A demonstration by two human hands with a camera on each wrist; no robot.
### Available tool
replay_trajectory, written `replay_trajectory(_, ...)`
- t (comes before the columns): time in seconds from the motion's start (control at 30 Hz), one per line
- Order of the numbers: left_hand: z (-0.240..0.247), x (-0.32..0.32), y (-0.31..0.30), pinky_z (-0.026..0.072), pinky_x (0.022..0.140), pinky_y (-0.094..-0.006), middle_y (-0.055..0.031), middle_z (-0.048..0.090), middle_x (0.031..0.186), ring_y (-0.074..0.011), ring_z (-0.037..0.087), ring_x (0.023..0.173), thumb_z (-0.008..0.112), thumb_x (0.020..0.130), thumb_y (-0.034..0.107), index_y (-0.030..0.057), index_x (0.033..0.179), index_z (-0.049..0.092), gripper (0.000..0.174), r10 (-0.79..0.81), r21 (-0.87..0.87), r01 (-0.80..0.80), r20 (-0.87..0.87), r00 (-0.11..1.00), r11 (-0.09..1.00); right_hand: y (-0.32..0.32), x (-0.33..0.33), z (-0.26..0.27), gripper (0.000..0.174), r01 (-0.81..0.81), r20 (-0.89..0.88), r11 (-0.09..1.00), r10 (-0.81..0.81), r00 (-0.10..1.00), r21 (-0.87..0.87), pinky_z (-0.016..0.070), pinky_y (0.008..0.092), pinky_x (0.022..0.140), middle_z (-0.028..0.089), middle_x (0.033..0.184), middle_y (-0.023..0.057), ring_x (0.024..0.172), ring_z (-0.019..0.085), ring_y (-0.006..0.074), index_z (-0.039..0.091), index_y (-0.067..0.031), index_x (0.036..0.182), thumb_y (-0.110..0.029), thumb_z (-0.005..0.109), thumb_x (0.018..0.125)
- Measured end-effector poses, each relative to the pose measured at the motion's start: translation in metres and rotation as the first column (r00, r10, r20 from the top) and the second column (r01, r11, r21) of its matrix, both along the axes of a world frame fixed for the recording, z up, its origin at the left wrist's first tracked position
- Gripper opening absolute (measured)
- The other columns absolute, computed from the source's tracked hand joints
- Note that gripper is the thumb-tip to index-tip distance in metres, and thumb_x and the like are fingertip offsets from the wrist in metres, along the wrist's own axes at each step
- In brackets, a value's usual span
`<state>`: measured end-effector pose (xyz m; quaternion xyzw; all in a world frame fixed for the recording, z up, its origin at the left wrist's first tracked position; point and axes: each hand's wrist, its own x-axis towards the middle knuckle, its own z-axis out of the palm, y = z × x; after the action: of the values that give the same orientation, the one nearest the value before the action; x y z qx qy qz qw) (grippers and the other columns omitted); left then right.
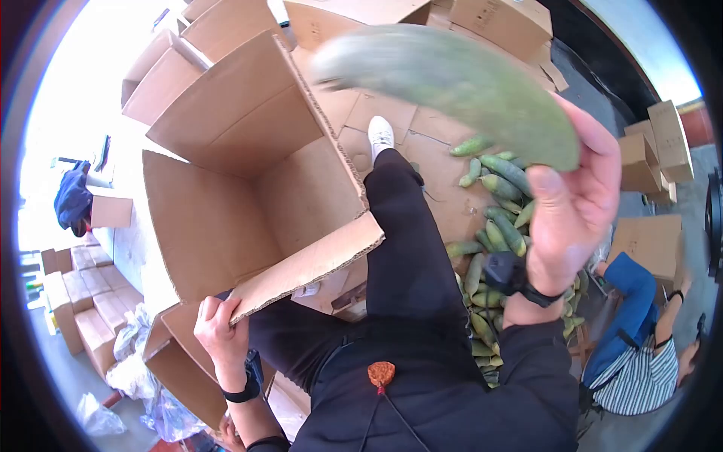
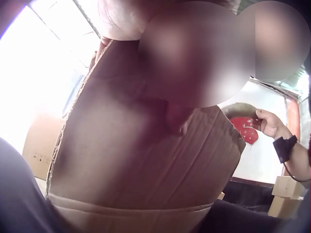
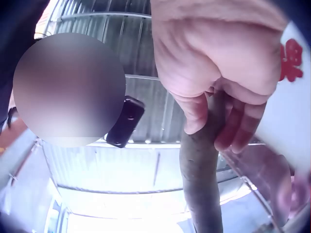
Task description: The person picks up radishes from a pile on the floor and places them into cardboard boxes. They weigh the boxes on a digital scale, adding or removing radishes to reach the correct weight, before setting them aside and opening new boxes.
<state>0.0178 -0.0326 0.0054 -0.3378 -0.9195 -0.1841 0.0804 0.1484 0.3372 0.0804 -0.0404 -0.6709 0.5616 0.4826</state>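
Observation:
My right hand [image 1: 576, 203] grips a long green cucumber [image 1: 452, 90] by one end, raised high and blurred in the head view. Fingers and thumb wrap that end of the cucumber [image 3: 199, 174] in the right wrist view. With its fingers curled over the edge, my left hand [image 1: 220, 331] holds a flap [image 1: 309, 264] of a large cardboard box [image 1: 207, 218]. The box stands with its top open at my left, and its bare inner walls and bottom show. In the left wrist view the cardboard [image 2: 126, 160] fills most of the frame.
A pile of cucumbers [image 1: 504, 233] lies on flattened cardboard beside my right leg. Another person in a striped top [image 1: 640, 380] is at the right. More boxes [image 1: 501, 22] stand at the back, stacked boxes [image 1: 94, 331] and plastic bags [image 1: 135, 377] at the left.

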Motion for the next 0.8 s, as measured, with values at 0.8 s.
replay_trajectory(0.8,-0.014,-0.005,-0.01,0.0427,0.059,-0.0321,-0.0104,0.053,0.075,-0.0253,0.055,0.067,0.069,0.065,0.0,0.0028,0.083,0.064,0.019,-0.053,-0.023,0.054,0.029,0.998,0.998,-0.057,-0.068,-0.077,0.01,-0.473,0.289,0.856,0.408,0.866,0.207,0.0517,0.0344,0.07,0.067,0.083,0.0116,0.076,0.065,0.027,0.066,-0.0016,0.087,-0.009,0.063,0.08)
